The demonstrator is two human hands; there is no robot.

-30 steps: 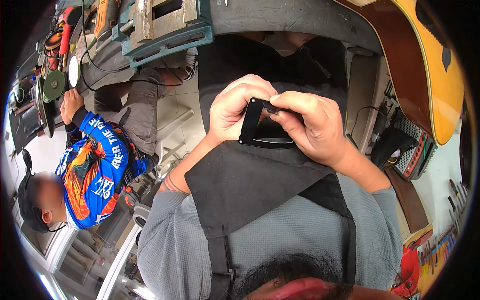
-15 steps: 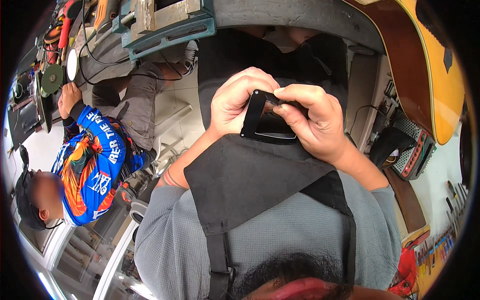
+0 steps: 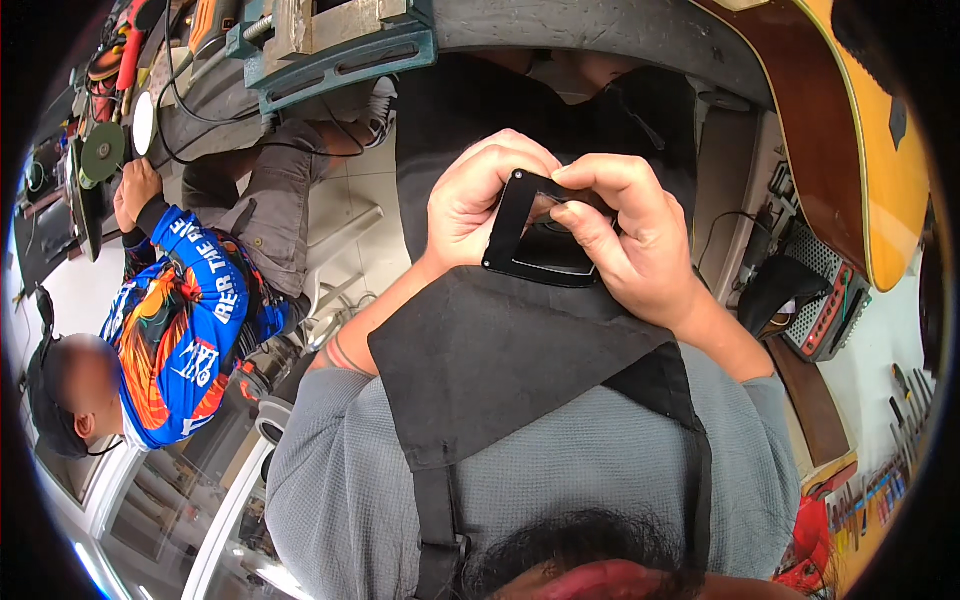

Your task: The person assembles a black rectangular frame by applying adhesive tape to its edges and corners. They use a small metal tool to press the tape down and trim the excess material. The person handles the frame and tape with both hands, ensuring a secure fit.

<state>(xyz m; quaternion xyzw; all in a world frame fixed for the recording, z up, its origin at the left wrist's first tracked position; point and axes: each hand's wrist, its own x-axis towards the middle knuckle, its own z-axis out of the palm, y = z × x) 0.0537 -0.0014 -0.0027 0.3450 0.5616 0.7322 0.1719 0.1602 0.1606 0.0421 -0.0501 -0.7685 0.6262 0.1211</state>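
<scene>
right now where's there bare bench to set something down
The dark grey benchtop shows a bare stretch between the teal vise and the guitar. Left of the vise is crowded: orange tool, white disc, green disc.

frame: centre, between left hand and right hand | vise: upper left, on bench | guitar: upper right | co-worker: left

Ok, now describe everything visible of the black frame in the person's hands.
The black frame looks flat, smooth and four-cornered, with a large opening and small pale screw-like dots at its two left corners. Whether it is plastic or metal, I cannot tell. It is held slightly aslant above the black apron. The left hand grips its left side; the right hand covers its upper right, thumb over the opening.
</scene>
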